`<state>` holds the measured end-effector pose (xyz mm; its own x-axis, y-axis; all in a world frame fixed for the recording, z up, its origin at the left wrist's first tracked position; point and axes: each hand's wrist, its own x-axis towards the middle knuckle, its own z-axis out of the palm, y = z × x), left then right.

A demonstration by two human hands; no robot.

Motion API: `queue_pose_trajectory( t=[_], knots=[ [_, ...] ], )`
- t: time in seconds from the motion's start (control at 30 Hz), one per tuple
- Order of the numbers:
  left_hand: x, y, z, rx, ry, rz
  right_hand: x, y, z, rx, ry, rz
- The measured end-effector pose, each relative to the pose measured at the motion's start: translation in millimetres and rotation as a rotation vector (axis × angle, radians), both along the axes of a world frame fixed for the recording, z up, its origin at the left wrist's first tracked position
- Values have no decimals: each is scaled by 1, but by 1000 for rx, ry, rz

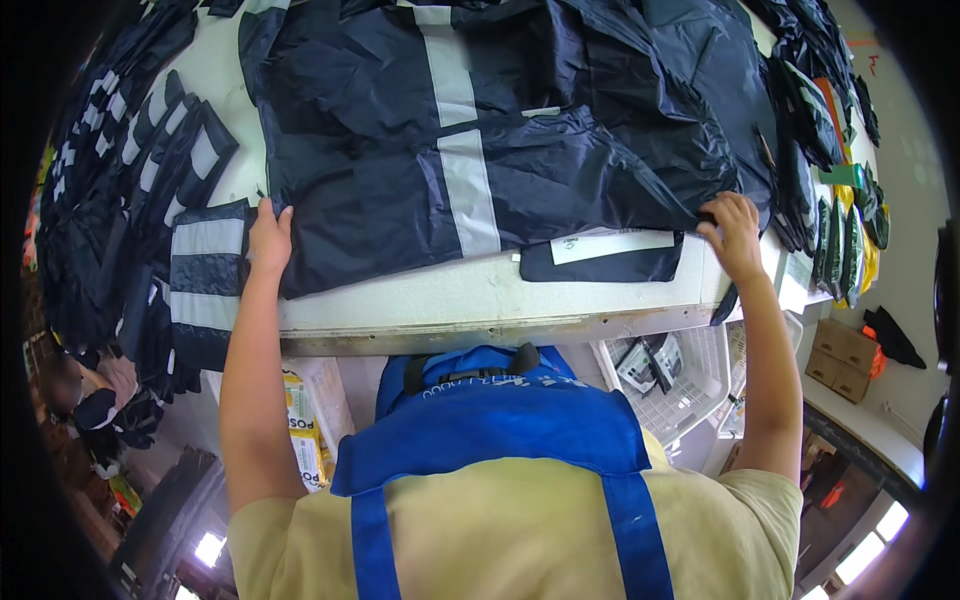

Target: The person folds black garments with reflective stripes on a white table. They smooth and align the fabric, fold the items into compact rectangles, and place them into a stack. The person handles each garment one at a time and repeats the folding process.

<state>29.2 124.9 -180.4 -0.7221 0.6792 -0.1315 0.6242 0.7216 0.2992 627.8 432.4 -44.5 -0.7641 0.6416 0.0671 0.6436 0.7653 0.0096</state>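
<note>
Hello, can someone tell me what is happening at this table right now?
A person stands at a white table with a dark navy garment with a grey reflective stripe spread flat on it. The left hand grips its left edge, the right hand its right edge. Stacks of folded dark pieces lie at the left, and packed items at the right.

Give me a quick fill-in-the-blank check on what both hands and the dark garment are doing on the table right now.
1. The left hand and the right hand each grip one ___ of the dark navy waterproof jacket.
2. A reflective stripe coloured ___ runs across the jacket.
3. The jacket lies on the white worktable, whose front ___ is nearest the person.
4. Below the table on the person's right sits a white plastic ___.

Missing words: end; silver-grey; edge; basket
</note>
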Motion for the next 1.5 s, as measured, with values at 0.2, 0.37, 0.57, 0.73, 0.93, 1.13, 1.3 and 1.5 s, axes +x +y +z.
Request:
queue_pose_trajectory(
  t=[0.2, 0.37, 0.57, 0.73, 0.93, 1.13, 1.3, 1.5],
  knots=[
    [2, 14, -2, 34, -5, -53, 15, -9, -20, -22, 83, -57],
    [20, -8, 44, 125, -184, -38, 21, -29, 76, -121, -189, -89],
    [68, -18, 5, 93, -102, -195, 67, -75, -24, -336, -784, -234],
    [74, -30, 15, 69, -111, -131, -58, -97, -22, -747, 303, -522],
    [61, -45, 38, 159, -218, 75, -109, -104, -68, -540, 280, -478],
    [95, -26, 52, -280, 89, 3, -107, -127, -112, -158, 139, -384],
    [123, 20, 74, 189, 368, -574, -107, -126, -116, -120, 141, -370],
    [71, 39, 51, 124, -351, -321, -110, -112, -77, -420, 1, -335]
  ],
)
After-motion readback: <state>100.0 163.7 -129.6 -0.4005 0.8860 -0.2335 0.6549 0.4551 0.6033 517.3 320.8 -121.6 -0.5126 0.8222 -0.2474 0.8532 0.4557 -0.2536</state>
